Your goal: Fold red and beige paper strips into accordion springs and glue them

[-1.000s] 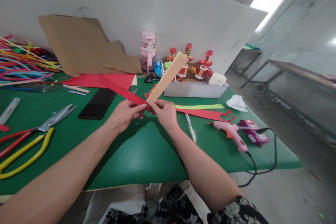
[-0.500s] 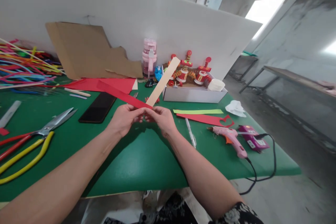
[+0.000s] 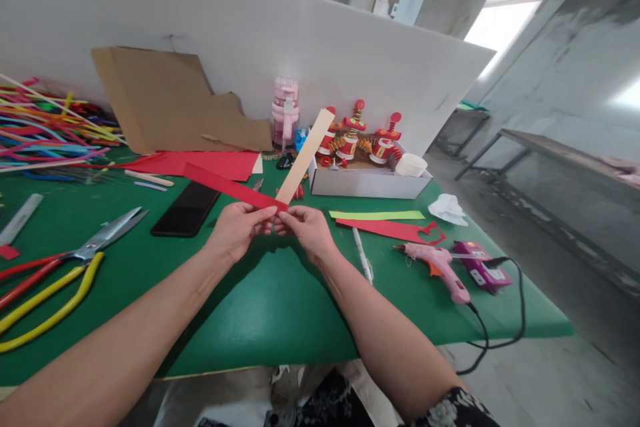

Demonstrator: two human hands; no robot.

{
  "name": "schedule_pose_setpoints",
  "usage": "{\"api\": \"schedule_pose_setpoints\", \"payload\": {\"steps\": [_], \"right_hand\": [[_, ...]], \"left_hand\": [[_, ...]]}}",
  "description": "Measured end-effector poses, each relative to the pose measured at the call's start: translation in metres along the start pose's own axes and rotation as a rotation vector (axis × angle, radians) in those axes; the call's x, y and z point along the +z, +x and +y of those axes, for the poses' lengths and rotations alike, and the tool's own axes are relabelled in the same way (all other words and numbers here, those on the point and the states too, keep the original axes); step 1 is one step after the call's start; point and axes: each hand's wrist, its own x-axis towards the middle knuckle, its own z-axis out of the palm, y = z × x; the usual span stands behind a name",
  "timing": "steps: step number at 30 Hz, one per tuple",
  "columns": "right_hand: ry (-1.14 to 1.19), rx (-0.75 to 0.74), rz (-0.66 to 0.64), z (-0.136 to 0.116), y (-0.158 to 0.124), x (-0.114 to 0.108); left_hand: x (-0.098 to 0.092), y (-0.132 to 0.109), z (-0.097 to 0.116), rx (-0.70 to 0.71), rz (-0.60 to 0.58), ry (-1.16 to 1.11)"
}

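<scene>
Over the middle of the table, a red paper strip (image 3: 227, 185) and a pale orange paper strip (image 3: 306, 157) meet at their near ends in a V. My left hand (image 3: 243, 227) pinches the red strip close to that corner, thumb on top. Beside it, my right hand (image 3: 305, 230) pinches the corner where the strips overlap, its thumb and fingertips close to the left ones. The far ends of both strips stick up and away from me. The fingers under the corner are partly hidden.
Scissors (image 3: 95, 243) and a phone (image 3: 186, 207) lie to the left. On the right are a pen (image 3: 363, 255), a red paper piece (image 3: 385, 228), a yellow-green strip (image 3: 377, 215) and a corded pink glue gun (image 3: 437, 263). Behind stands a white box (image 3: 370, 183) of red figures.
The pale strip's upper end has tipped left. My right thumb and fingers have shifted slightly off the corner, showing more of the red there.
</scene>
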Motion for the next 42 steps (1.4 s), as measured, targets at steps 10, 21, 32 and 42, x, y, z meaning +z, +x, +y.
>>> {"api": "schedule_pose_setpoints", "payload": {"steps": [10,21,32,42], "right_hand": [[-0.018,0.035,0.026,-0.015,-0.003,-0.01],[-0.033,-0.049,0.073,-0.012,-0.002,-0.01],[-0.009,-0.047,0.042,-0.004,-0.003,-0.006],[-0.043,0.027,-0.036,-0.008,0.0,-0.012]], "left_hand": [[0.002,-0.002,0.001,0.058,0.01,0.038],[0.0,-0.002,0.001,-0.018,-0.064,0.049],[0.002,-0.002,0.0,0.005,-0.013,0.02],[0.003,0.0,-0.004,0.018,0.057,-0.006]]}}
